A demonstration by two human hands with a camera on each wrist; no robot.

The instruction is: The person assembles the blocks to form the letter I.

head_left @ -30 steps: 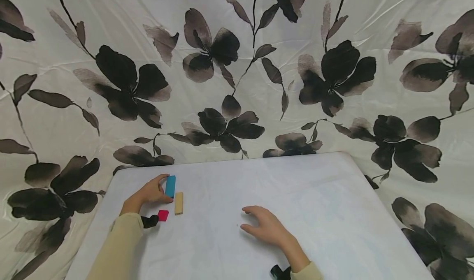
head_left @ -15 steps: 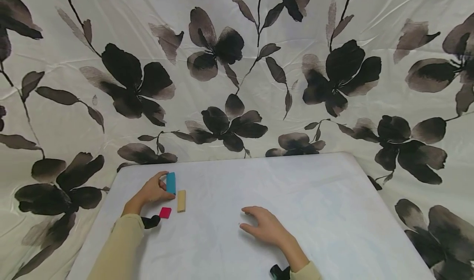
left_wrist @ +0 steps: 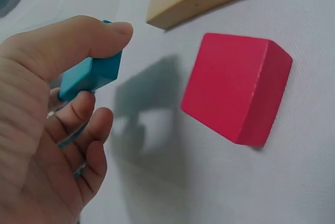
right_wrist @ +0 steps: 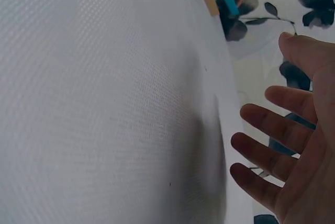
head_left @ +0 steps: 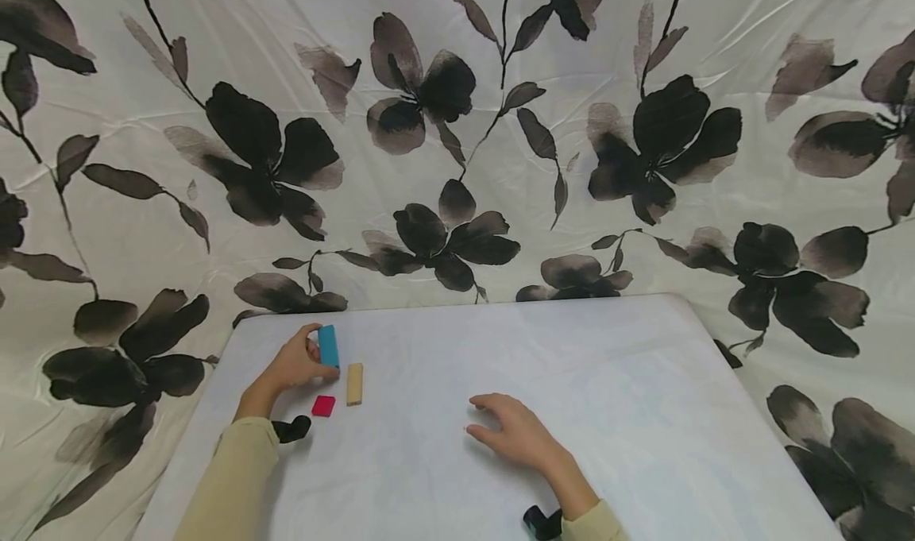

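Near the far left of the white table, my left hand (head_left: 296, 361) holds a blue block (head_left: 328, 345) between thumb and fingers. In the left wrist view the blue block (left_wrist: 91, 75) casts a shadow on the cloth below it, and part of it is hidden behind the thumb. A red block (left_wrist: 233, 88) lies on the table close to this hand, and a pale wooden block (head_left: 354, 384) lies just to the right of it. Over the middle of the table, my right hand (head_left: 518, 431) has its fingers spread apart and holds nothing.
The white table (head_left: 615, 382) has a far edge that meets a hanging floral cloth (head_left: 429, 168). Dark wrist-worn cameras show at both wrists, and the left one (head_left: 293, 429) sits close to the red block.
My left hand has moved the blue block slightly away toward the far edge, widening its gap to the wooden block. The head view has shifted a little. The right hand stays nearly still.
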